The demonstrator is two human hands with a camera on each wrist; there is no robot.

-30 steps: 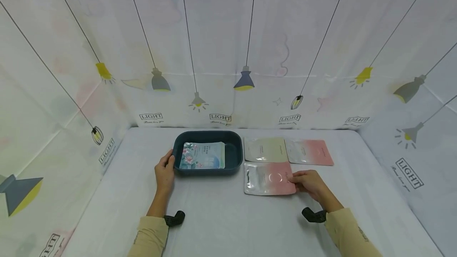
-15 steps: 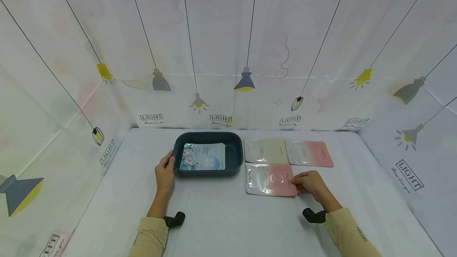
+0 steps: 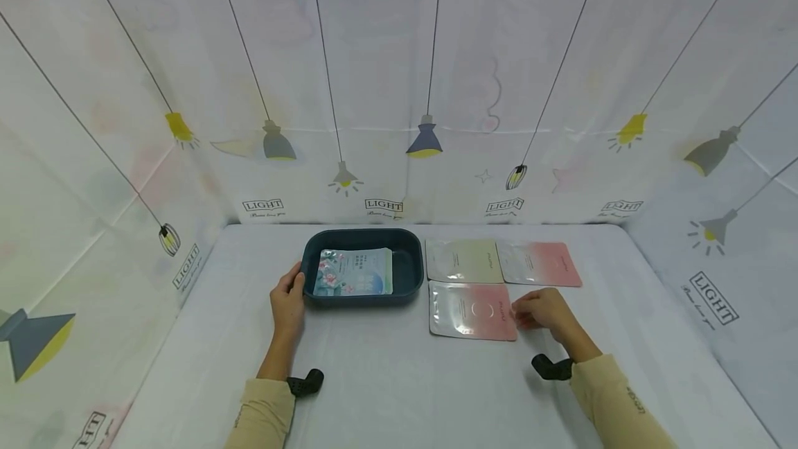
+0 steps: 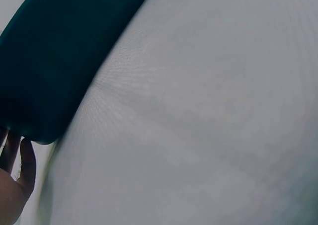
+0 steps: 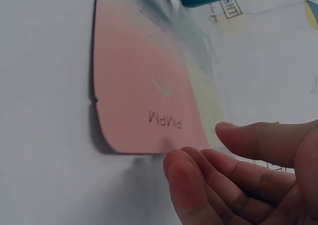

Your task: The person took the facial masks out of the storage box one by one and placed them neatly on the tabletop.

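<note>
My left hand (image 3: 287,303) touches the left end of a dark teal plastic tray (image 3: 408,276), thumb and fingers against its outer wall; in the left wrist view the tray (image 4: 54,61) fills the upper left. Inside the tray lies a blue floral sheet mask packet (image 3: 355,272). My right hand (image 3: 545,314) is beside the right edge of the front pink-and-silver sheet mask packet (image 3: 474,311), which lies flat. In the right wrist view its thumb and fingers are apart and hold nothing, close to the pink end (image 5: 144,86) marked PMPM.
Behind the front packet lie a pale yellow-green packet (image 3: 464,261) and another pink-and-silver packet (image 3: 541,264), side by side. All rest on a white-covered table (image 3: 399,393). White cloth walls printed with lamps (image 3: 427,138) enclose the table's back and sides.
The front pink packet has shifted slightly right from its place a second ago. My right hand has let go of its right edge and drawn slightly away. The left hand and tray stay put.
</note>
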